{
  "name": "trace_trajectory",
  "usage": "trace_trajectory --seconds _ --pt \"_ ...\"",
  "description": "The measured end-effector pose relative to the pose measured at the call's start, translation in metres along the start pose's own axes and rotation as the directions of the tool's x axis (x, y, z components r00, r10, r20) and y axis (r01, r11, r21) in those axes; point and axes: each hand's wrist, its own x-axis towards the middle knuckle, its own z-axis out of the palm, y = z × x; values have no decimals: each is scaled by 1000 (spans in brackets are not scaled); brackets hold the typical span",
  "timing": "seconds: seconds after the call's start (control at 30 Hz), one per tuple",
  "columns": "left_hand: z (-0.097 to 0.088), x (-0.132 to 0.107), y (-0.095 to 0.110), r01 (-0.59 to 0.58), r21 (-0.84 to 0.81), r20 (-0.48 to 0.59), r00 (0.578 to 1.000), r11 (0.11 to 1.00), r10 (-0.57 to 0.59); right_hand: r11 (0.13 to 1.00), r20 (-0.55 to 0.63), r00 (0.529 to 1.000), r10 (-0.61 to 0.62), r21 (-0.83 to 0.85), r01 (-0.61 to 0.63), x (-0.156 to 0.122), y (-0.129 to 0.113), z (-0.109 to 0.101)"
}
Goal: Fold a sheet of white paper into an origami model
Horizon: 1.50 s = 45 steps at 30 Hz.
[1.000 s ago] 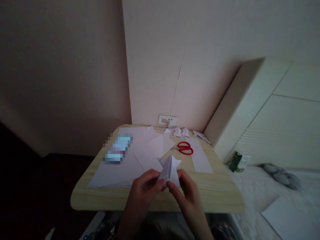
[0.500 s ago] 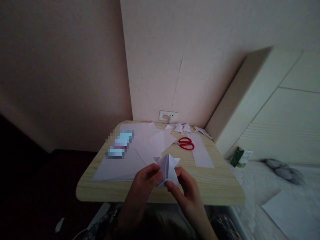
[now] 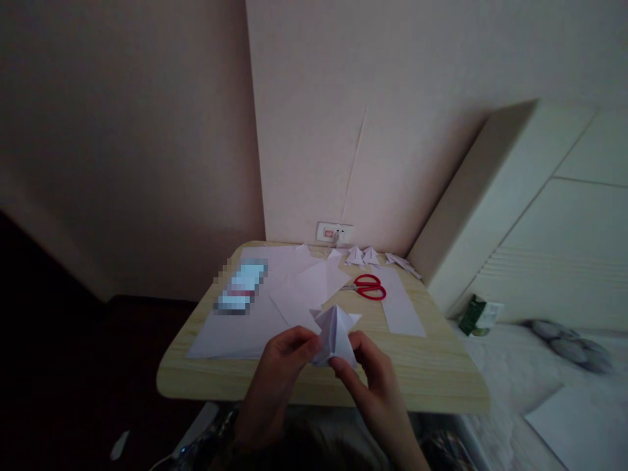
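Between my two hands is a folded white paper figure, pointed at the top with small flaps sticking out to both sides and a crease down its middle. My left hand pinches its left side, thumb on the front. On the right, my right hand grips the lower right edge, with the thumb at the bottom of the central fold. The paper is held just above the front of the wooden table. Red-handled scissors lie beyond it, their blades partly over white sheets.
A pixelated phone rests on paper at the left. Folded paper pieces line the back edge, below a wall socket. A paper strip lies at right. Beside the table, a bed holds a green-white box.
The view has shifted slightly, so everything sits a little lower and further right. Both hands keep their hold on the folded paper, whose side flaps look a bit more spread.
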Motion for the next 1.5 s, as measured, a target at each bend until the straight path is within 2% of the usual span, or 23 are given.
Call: trace_trajectory --seconds 0.2,0.6,0.9,1.17,1.5 --pt "3 -2 7 13 23 2 1000 1000 -13 1000 -6 1000 -15 -18 15 -1 -4 0" --pt "4 -4 6 -95 110 -44 994 989 101 999 6 999 39 -33 -39 -2 -6 1" --pt "-1 1 4 -82 154 29 997 985 79 999 -1 999 44 -22 -44 1 -4 2" --pt "-5 0 3 -67 100 25 998 993 65 998 29 998 52 -33 -51 2 -2 2" --pt "-7 1 2 -65 106 18 998 992 63 997 -1 997 71 -8 -71 1 -2 3"
